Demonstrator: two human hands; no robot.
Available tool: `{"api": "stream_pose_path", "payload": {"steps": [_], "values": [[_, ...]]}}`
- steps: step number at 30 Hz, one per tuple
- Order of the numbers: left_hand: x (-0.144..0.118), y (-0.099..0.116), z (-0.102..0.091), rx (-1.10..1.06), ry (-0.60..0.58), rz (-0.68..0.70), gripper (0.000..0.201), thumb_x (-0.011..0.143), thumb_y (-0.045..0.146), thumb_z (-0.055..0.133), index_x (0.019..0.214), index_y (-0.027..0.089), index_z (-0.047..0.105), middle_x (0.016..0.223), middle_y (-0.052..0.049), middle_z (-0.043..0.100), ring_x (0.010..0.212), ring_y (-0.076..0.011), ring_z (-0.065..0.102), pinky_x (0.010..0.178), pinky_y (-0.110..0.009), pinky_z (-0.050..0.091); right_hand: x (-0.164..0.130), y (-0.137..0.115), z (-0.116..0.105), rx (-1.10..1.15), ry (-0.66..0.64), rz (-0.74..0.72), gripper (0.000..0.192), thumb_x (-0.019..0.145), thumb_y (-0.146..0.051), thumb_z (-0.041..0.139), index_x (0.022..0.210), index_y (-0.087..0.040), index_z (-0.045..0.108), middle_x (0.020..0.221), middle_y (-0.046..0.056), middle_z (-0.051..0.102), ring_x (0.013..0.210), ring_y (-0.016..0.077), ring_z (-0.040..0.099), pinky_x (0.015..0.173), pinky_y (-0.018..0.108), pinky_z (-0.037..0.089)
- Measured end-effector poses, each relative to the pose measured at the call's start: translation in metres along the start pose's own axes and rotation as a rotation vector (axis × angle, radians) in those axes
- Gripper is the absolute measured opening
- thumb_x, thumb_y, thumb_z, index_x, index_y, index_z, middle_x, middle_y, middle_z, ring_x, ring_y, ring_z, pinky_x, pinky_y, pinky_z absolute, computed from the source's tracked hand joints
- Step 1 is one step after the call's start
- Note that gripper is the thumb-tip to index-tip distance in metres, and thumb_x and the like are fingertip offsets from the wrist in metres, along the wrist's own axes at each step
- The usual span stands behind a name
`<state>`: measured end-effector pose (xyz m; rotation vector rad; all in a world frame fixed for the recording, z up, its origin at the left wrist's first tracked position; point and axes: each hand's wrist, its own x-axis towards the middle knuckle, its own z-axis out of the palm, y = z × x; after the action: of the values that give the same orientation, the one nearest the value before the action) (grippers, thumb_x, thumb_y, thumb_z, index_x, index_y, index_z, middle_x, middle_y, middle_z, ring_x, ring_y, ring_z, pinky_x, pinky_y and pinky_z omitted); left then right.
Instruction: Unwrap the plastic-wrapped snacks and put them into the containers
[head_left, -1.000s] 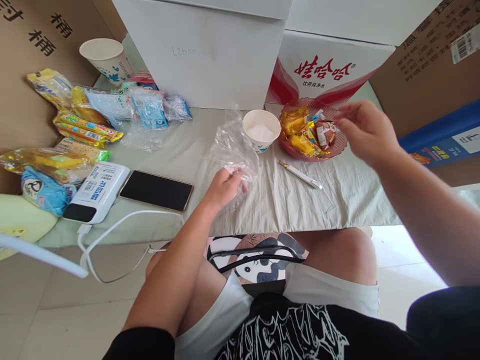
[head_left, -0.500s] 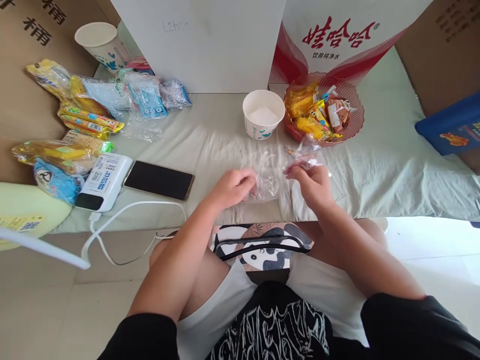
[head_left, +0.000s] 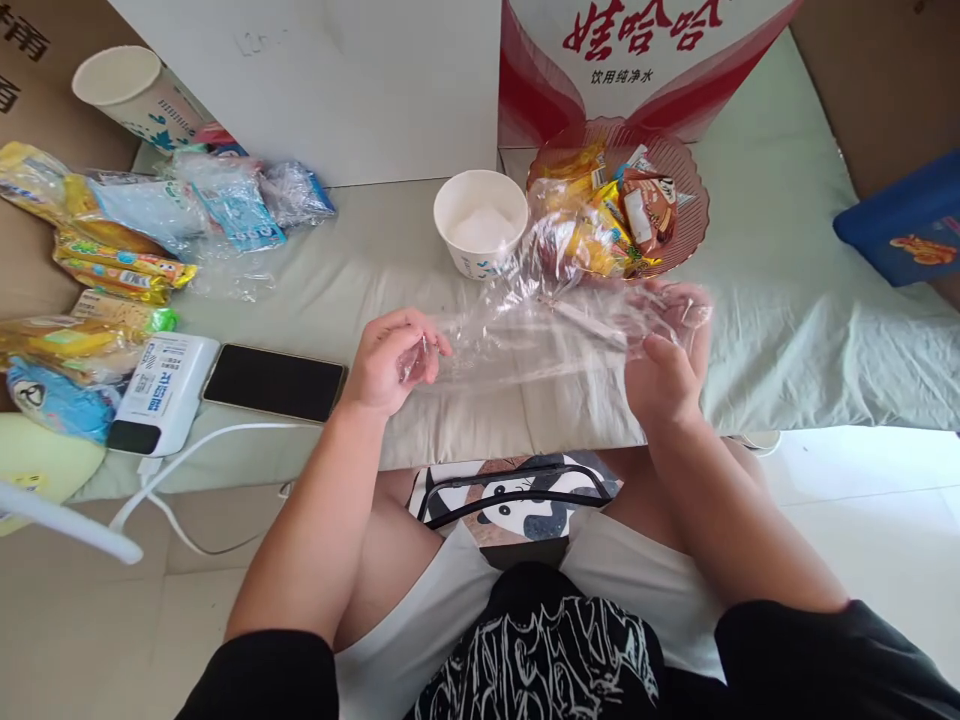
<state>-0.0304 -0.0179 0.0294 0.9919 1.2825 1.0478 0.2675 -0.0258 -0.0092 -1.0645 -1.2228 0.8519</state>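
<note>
We stretch a clear plastic bag (head_left: pixel 540 335) — left hand (head_left: pixel 390 360) pinching one end, right hand (head_left: pixel 664 365) gripping the other — near the paper cup (head_left: pixel 480 220).

A pale green sheet covers my bench (head_left: pixel 787 300). Near the back stands a white paper cup (head_left: pixel 480 215) holding something white, and just beside it on the right a reddish plate (head_left: pixel 694 205) heaped with wrapped sweets (head_left: pixel 600 225). To my left a black phone (head_left: pixel 274 382) lies flat, touching a white power bank (head_left: pixel 161 390) with a white cable (head_left: pixel 195 455) trailing off the edge. Behind them, snack packets (head_left: pixel 112 260) are piled up, and another paper cup (head_left: pixel 131 95) stands in the far left corner. A blue box (head_left: pixel 900 225) sits at the right.
</note>
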Motion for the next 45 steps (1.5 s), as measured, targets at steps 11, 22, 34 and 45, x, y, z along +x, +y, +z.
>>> {"api": "stream_pose_path", "payload": {"steps": [11,22,34,45], "values": [[-0.007,-0.011,-0.004,0.061,-0.255,0.098,0.014,0.071,0.027,0.07,0.066,0.017,0.078,0.066,-0.006,0.078,0.037,-0.0103,0.053,0.036,-0.024,0.039,-0.011,-0.021,-0.022,-0.392,0.023,-0.428,0.048,0.096,-0.049,0.063,0.142,-0.035,0.055,0.135,0.01,0.063,0.132,0.0348,0.063,0.115,0.062,0.05],[0.0,-0.005,-0.002,0.144,-0.043,-0.054,0.015,0.067,0.029,0.068,0.06,0.017,0.07,0.065,-0.005,0.072,0.034,-0.0079,0.049,0.034,-0.022,0.027,-0.01,-0.022,-0.02,-0.475,-0.8,-0.306,0.094,0.083,-0.083,0.066,0.152,-0.023,0.051,0.159,0.019,0.054,0.15,0.0412,0.05,0.124,0.065,0.04],[0.003,0.001,-0.009,0.017,0.021,-0.163,0.024,0.065,0.038,0.073,0.069,0.018,0.062,0.066,-0.004,0.07,0.044,-0.0098,0.053,0.038,-0.02,0.024,-0.01,-0.018,0.002,-0.487,-0.452,0.062,0.016,0.092,-0.033,0.062,0.083,-0.021,0.07,0.071,0.002,0.073,0.065,0.0155,0.068,0.065,0.029,0.054],[-0.004,-0.014,-0.027,0.084,-0.451,-0.159,0.079,0.054,0.052,0.102,0.118,0.019,0.071,0.108,-0.013,0.081,0.105,-0.0288,0.077,0.09,-0.038,0.06,-0.003,-0.013,0.012,0.033,0.058,0.349,0.041,0.084,-0.06,0.076,0.082,-0.026,0.054,0.05,-0.009,0.048,0.042,0.0088,0.044,0.045,0.025,0.034]]}}
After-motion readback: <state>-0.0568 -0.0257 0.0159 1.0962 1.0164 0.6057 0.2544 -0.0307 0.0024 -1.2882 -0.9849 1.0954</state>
